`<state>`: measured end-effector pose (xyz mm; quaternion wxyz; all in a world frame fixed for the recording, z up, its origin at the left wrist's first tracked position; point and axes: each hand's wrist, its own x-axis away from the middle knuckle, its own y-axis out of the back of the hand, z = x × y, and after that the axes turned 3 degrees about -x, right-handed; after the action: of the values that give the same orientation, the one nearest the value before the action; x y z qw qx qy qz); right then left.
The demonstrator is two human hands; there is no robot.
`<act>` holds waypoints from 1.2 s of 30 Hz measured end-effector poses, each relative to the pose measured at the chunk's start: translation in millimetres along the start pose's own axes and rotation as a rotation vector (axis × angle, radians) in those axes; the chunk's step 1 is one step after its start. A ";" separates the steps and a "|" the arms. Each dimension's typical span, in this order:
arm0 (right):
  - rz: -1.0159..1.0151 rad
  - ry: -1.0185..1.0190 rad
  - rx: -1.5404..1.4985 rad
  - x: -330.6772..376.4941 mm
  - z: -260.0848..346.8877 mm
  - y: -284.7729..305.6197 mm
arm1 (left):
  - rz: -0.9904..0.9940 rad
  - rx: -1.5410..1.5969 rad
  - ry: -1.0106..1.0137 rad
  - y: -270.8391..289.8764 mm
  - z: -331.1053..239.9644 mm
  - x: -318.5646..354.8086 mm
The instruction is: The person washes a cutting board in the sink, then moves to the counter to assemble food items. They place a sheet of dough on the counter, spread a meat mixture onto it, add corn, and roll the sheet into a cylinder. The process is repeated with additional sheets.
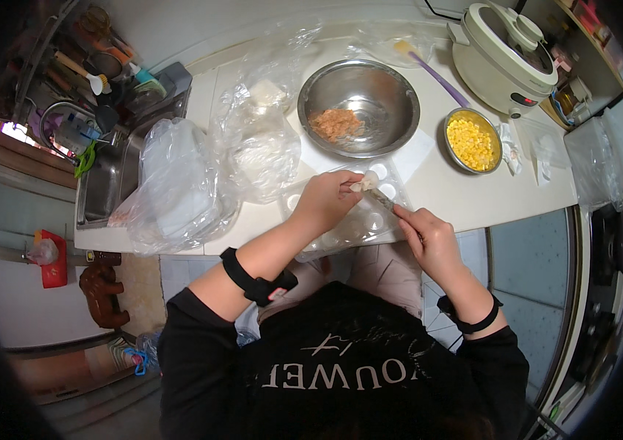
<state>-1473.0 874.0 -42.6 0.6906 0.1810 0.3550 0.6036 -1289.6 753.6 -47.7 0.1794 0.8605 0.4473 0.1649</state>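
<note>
Between the fingertips of my left hand [330, 196] is a small white piece of dough [369, 180], pinched and partly folded. My right hand [430, 238] grips a thin metal utensil [380, 197], its tip at the dough; whether it is a spoon or a knife I cannot tell. Below both hands lies a clear plastic tray [355, 229] with round hollows, partly covered by my left forearm. Just beyond it stands a large steel bowl [392, 95] with a pinkish minced filling [336, 125] on its left side.
A small metal bowl of corn [471, 144] sits to the right, near a purple-handled spatula [440, 81]. A cream electric cooker [498, 62] occupies the far right corner. Clear bags [260, 139] and a bagged white container [179, 183] lie left, beside the sink [110, 183].
</note>
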 end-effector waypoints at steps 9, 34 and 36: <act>0.026 0.069 0.177 -19.5 -27.5 13.5 | -0.015 -0.128 -0.025 -22.4 14.4 -36.8; 0.184 0.021 0.386 -11.5 5.5 57.0 | -0.130 -0.657 -0.009 -43.4 7.0 -48.8; 0.129 -0.008 0.344 -6.3 7.0 62.7 | -0.137 -0.653 -0.028 -40.9 8.3 -47.9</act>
<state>-1512.4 882.0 6.5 0.6107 0.3213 0.4380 0.5762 -1341.2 734.5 -79.5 0.4625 0.7278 0.4251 0.2750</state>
